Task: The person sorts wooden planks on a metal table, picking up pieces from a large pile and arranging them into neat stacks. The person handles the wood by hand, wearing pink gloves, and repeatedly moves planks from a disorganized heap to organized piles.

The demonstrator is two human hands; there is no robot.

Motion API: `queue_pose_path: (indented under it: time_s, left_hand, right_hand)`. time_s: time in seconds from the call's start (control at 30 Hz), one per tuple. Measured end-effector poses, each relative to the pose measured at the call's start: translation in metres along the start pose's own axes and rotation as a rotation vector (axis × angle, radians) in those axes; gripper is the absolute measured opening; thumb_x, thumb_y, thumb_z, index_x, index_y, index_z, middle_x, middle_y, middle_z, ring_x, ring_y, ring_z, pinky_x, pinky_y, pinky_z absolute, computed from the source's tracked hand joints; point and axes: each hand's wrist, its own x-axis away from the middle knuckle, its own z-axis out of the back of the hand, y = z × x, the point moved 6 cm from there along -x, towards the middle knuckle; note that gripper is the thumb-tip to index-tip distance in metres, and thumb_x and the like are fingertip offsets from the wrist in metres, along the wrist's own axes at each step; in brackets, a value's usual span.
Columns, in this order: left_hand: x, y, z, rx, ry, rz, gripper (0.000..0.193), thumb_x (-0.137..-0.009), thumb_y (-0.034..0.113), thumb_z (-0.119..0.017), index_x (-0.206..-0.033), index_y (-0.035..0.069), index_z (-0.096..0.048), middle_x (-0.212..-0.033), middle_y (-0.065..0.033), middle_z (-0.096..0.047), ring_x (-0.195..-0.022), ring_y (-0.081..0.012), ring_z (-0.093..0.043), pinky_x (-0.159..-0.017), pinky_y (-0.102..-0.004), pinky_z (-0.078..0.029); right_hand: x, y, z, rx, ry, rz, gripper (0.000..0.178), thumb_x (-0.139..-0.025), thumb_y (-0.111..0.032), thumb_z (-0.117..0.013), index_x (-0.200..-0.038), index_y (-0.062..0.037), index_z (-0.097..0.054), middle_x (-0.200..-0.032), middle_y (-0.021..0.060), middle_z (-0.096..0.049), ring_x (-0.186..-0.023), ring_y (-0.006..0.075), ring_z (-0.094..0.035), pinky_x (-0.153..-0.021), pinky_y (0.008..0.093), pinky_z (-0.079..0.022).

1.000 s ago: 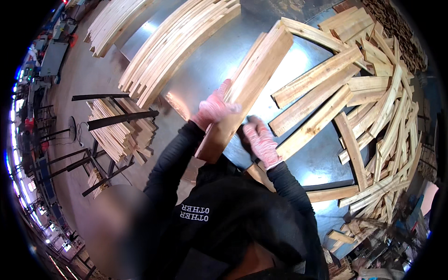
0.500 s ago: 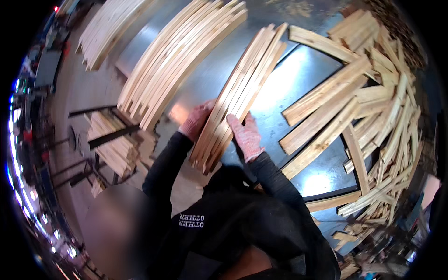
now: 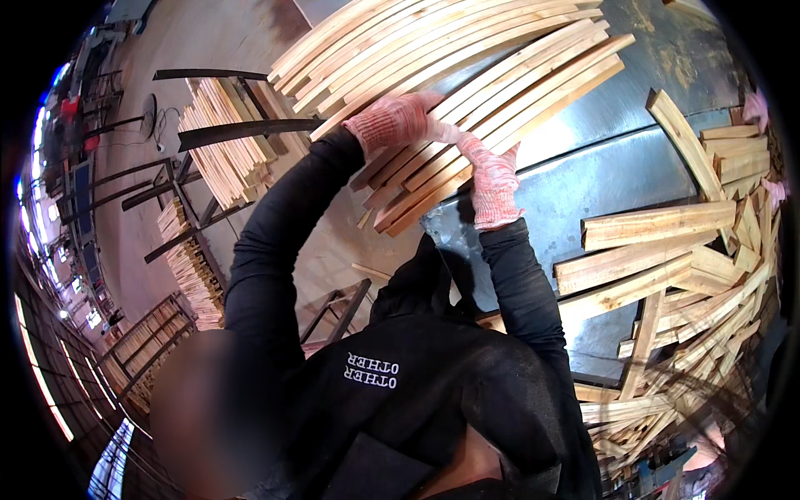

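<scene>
Both gloved hands, left (image 3: pixel 398 121) and right (image 3: pixel 492 179), closed around the near ends of a bundle of wooden slats (image 3: pixel 500 108) lying flat on the metal desk (image 3: pixel 600 183), apparently to keep ends even beside the neighbouring stack (image 3: pixel 400 42).

Pale raw wood slats (image 3: pixel 500 92), glossy metal table (image 3: pixel 600 179), knitted cloth gloves (image 3: pixel 492 179)

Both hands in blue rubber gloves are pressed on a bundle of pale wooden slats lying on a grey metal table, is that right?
Not quite: the gloves are pink knitted ones, not blue rubber. The head view shows the left hand and the right hand both pressed on the bundle of pale wooden slats, which lies on the grey metal table.
</scene>
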Motion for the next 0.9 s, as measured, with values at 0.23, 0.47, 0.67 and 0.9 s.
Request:
queue_pose_path:
  time_s: [0.23, 0.47, 0.67, 0.9]
  left_hand:
    - [0.085, 0.018, 0.055, -0.584, 0.944, -0.314, 0.028, -0.093, 0.028, -0.068, -0.112, 0.008, -0.068, -0.095, -0.0115, -0.072, -0.086, -0.0284, -0.070, -0.072, -0.0368, -0.057]
    - [0.208, -0.036, 0.038, 0.477, 1.490, -0.044, 0.018, -0.095, 0.010, -0.062, -0.088, 0.006, -0.046, -0.077, 0.0039, -0.036, -0.067, -0.0054, -0.034, -0.059, -0.0206, -0.033]
    - [0.167, -0.123, -0.111, 1.469, 1.272, 0.471, 0.055, -0.091, 0.040, -0.074, -0.132, 0.009, -0.052, -0.117, -0.0069, -0.062, -0.107, -0.0208, -0.063, -0.086, -0.0420, -0.054]
    - [0.079, -0.161, -0.115, 1.922, 1.065, 0.108, 0.050, -0.092, 0.049, -0.070, -0.128, 0.017, -0.058, -0.112, -0.0047, -0.067, -0.103, -0.0250, -0.066, -0.082, -0.0496, -0.057]
  right_hand:
    - [-0.011, 0.003, -0.047, 0.243, 0.116, -0.019, 0.087, -0.075, -0.004, -0.084, -0.146, 0.0007, -0.033, -0.122, 0.0113, -0.060, -0.113, 0.0202, -0.054, -0.102, 0.0327, -0.042]
    - [0.009, 0.019, 0.050, 0.126, -0.187, -0.106, 0.032, -0.086, -0.015, -0.073, -0.114, 0.0011, -0.069, -0.109, 0.0118, -0.070, -0.102, 0.0216, -0.065, -0.092, 0.0337, -0.055]
    - [0.035, -0.012, 0.047, 0.114, -0.011, -0.291, 0.057, -0.082, -0.018, -0.078, -0.131, -0.0045, -0.053, -0.113, 0.0108, -0.063, -0.101, 0.0252, -0.065, -0.082, 0.0380, -0.057]
    - [0.043, -0.002, 0.038, 0.088, 0.002, -0.190, 0.060, -0.080, -0.014, -0.080, -0.132, -0.0065, -0.051, -0.111, 0.0094, -0.062, -0.102, 0.0271, -0.063, -0.087, 0.0416, -0.055]
